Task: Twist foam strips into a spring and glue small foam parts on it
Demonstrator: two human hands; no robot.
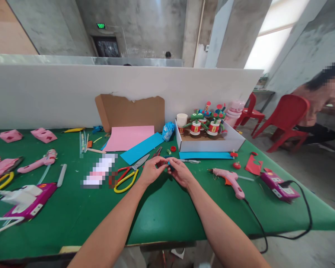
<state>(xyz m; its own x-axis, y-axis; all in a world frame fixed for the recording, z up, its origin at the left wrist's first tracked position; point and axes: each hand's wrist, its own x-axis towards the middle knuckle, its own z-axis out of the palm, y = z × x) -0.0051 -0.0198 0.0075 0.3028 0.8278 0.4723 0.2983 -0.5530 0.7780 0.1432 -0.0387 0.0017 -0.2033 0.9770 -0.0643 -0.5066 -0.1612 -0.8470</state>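
My left hand (154, 170) and my right hand (182, 173) meet over the table, fingertips pinched together. Between them is a small dark-blue piece (169, 165), mostly covered by the fingers, so its exact shape stays unclear. Just beyond the fingertips lie a small green folded-paper spring (169, 152) and a red round piece (173, 149). Red-and-yellow-handled scissors (131, 173) rest close to my left hand, blades pointing away. A pen (191, 161) lies beyond my right hand.
A white box (212, 146) holds paper-cup figures (195, 127). Pink glue guns (229, 179) and purple power strips (279, 186) with cords lie on both sides. Blue paper (142, 148) and pink paper (130, 137) lie ahead, before a white partition (58, 96). A person (314, 100) sits at far right.
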